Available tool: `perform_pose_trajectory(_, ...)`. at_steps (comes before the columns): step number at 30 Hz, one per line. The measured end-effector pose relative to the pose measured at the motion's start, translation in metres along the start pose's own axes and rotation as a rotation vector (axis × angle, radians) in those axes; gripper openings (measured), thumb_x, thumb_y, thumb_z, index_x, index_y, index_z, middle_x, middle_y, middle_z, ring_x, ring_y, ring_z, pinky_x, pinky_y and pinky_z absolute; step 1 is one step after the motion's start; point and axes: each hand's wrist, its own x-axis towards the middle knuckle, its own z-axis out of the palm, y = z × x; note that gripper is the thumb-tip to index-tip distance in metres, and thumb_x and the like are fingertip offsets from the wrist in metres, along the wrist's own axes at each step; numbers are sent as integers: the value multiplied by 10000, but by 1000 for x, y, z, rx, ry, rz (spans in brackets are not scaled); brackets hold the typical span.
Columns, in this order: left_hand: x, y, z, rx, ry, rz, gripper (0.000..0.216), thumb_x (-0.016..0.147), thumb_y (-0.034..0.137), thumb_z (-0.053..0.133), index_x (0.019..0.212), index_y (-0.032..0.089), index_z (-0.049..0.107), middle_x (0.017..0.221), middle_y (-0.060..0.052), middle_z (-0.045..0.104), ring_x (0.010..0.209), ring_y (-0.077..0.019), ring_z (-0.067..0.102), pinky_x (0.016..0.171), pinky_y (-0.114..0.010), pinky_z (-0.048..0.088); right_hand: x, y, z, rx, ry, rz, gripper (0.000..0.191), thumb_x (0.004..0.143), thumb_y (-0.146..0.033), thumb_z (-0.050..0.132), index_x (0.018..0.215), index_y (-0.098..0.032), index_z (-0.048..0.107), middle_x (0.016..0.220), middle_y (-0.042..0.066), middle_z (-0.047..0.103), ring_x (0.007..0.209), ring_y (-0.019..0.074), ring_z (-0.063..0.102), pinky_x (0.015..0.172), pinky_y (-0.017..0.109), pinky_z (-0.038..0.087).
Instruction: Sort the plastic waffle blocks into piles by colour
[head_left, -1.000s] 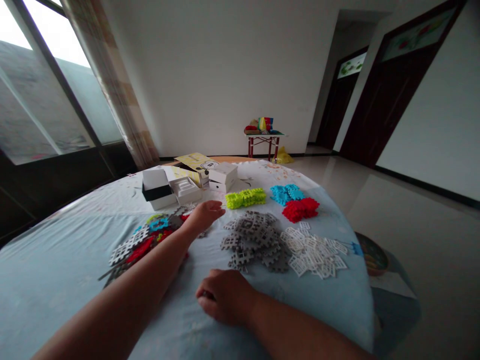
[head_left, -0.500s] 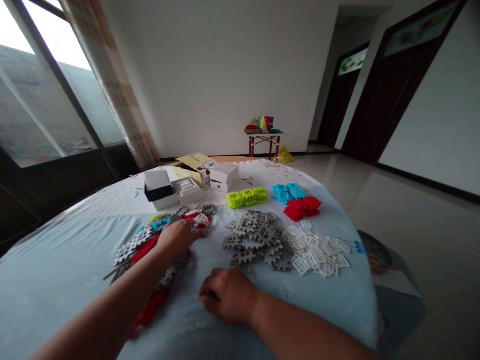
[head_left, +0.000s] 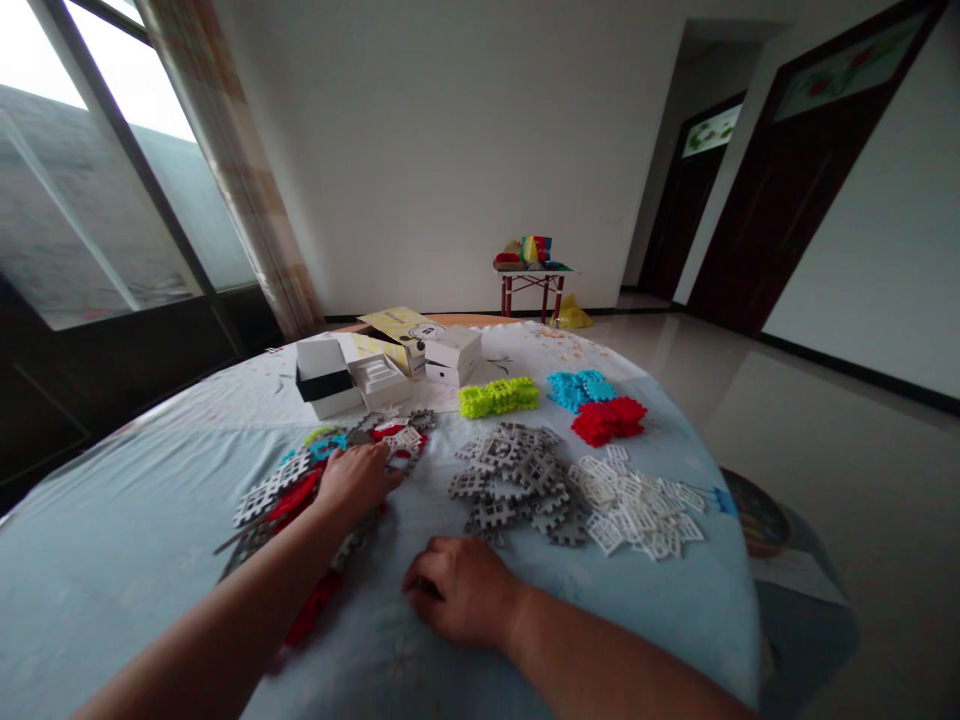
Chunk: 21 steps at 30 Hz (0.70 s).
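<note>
My left hand (head_left: 360, 478) reaches over a mixed heap of interlocking plastic tiles, back of the hand up. Its fingertips are hidden among the tiles, so their grip does not show. Around it lie a light grey tile (head_left: 262, 490), red tiles (head_left: 296, 495), a blue piece (head_left: 328, 447) and small white lattice pieces (head_left: 405, 438). My right hand (head_left: 465, 590) rests on the tablecloth, fingers curled into a loose fist; whatever it may hold is hidden. Just beyond it is a pile of grey tiles (head_left: 517, 480), with white lattice pieces (head_left: 637, 505) to the right.
Lime-green tiles (head_left: 499, 397), blue tiles (head_left: 579, 388) and red tiles (head_left: 609, 421) form stacks farther back. An opened white box (head_left: 326, 380), a yellow-and-white box (head_left: 397, 330) and another white box (head_left: 452, 355) stand behind the heap. The round table's cloth (head_left: 135, 520) has its edge at right.
The view has shifted slightly. My left hand has moved only a little over the mixed heap; my right hand stays curled in the same place.
</note>
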Motion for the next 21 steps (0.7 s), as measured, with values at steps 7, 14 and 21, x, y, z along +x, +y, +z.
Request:
perform_pose_trajectory(7,0,15,-7,-354,40,82,481,716,522,466,1075,212,547,893,-42,661,786,-180,593,694,-280,427,1,-4,-3,-32,-28,23,239,781,-300,466,913,-234,655,874,26,648,787,163,606,717,256,435)
perform_pose_trajectory(14,6,84,-18,-684,159,203,518,711,525,528,1088,171,562,945,-77,662,827,-190,597,747,-297,448,-1,-6,-5,-18,-29,63,230,779,-306,471,910,-244,651,846,18,635,741,152,592,677,241,413)
perform_pose_trajectory(21,7,61,-22,-420,235,193,381,779,459,462,1033,211,599,1012,-47,651,933,-188,578,833,-303,407,-2,-1,1,3,-4,42,214,768,-289,478,892,-243,646,836,12,630,742,146,590,683,234,411)
